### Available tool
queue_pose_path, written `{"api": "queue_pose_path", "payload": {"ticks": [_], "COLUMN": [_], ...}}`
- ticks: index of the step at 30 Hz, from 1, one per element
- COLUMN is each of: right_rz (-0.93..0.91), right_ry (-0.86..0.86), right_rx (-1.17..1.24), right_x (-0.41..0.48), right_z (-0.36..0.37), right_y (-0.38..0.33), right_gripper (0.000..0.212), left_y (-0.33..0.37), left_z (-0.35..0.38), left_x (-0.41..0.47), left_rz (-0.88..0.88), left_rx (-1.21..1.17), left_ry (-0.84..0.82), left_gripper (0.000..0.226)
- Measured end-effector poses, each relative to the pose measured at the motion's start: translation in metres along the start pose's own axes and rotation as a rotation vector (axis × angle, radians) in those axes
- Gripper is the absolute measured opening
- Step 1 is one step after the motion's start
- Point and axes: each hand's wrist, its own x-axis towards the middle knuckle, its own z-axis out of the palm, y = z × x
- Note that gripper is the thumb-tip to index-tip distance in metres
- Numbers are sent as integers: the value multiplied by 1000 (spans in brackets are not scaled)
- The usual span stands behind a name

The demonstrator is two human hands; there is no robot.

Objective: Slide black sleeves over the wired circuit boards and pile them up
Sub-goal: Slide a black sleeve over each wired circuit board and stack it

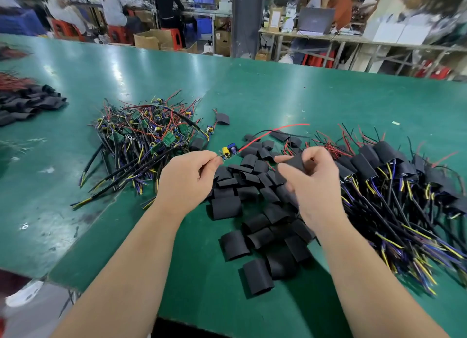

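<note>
The circuit board, carrying a yellow and a blue component, is held in the air just above the far edge of the loose sleeve pile. Its red wire trails away beyond the pile.

The left hand is over the pile's left edge, back of the hand up. Its thumb and forefinger are closed together on the near end of the board, where the leads exit. The left forearm runs in from the near table edge.

The right hand is over the pile's right side and is motion-blurred. Its fingers are curled and grip one black sleeve, which is level with the board and just apart from it.

Right of the pile, touching it, lies the stack of sleeved boards. Left of the pile lies the tangle of bare wired boards. All rest on the green table.
</note>
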Motion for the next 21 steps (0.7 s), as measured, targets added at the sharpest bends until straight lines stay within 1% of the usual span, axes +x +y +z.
{"api": "queue_pose_path", "payload": {"ticks": [3, 5, 6, 9, 12, 14, 16, 19, 21], "right_rz": [113, 132, 134, 126, 141, 122, 100, 64, 46], "right_ry": [66, 92, 98, 93, 154, 175, 157, 127, 140], "right_rx": [406, 595, 651, 714, 774, 777, 761, 741, 747], "right_x": [5, 8, 9, 10, 11, 10, 9, 9, 10], "right_z": [-10, -14, -16, -21, -26, -26, -24, -22, -23], "right_y": [-7, -12, -14, -20, -23, -25, -25, -24, -24], "right_gripper": [41, 34, 30, 22, 24, 22, 22, 21, 22], "left_y": [1, 1, 1, 2, 4, 5, 5, 5, 6], "left_z": [2, 3, 3, 2, 3, 4, 5, 6, 8], "left_x": [-1, -1, -1, -1, -1, -2, -2, -2, -3], "left_rz": [5, 4, 10, 47, 80, 96, 107, 112, 123], "left_rx": [-22, -43, -58, -105, -127, -133, -139, -159, -160], "left_ry": [-18, -17, -11, 32, 79, 90, 93, 93, 91], "left_gripper": [30, 29, 29, 28, 30, 35, 37, 33, 33]}}
